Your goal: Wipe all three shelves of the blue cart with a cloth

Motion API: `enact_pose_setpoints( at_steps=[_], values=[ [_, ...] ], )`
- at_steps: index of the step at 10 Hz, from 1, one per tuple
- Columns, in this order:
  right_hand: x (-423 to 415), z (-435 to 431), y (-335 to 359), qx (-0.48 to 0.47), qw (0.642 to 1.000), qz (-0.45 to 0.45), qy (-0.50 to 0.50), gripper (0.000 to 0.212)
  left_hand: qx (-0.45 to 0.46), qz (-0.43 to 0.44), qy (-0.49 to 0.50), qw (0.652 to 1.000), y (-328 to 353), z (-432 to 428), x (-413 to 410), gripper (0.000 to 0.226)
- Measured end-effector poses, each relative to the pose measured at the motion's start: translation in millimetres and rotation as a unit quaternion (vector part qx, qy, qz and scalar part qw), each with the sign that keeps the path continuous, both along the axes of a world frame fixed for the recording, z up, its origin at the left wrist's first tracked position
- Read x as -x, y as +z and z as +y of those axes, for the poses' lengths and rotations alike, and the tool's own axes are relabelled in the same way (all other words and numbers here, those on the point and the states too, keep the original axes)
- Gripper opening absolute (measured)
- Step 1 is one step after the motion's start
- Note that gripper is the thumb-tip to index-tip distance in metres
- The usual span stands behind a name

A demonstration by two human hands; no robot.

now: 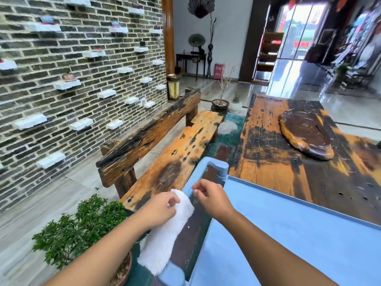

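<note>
Cloth (165, 234) over cart handle (195, 178), apparently pinched by both hands.

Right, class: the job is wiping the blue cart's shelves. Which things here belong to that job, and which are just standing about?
Part of the job:
blue cart
cart handle
white cloth, at the handle
left hand, holding the cloth
right hand

Just standing about:
wooden bench
wooden table
dark wooden tray
potted shrub
brick wall
</note>
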State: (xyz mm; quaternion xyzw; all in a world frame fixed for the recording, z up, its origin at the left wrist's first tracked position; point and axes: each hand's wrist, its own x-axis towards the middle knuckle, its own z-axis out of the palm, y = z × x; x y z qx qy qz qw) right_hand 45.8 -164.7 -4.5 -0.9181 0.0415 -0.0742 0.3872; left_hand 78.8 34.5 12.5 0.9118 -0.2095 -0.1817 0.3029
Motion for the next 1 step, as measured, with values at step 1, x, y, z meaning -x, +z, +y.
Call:
enact_pose_setpoints(
  at_steps=[1],
  values=[
    [36.0,-35.9,27.2,-0.029,1.0,-0.001,0.01,0.014,0.017,-0.024,-0.034,0.999,19.7,-42.6,15.4,0.019]
  ],
)
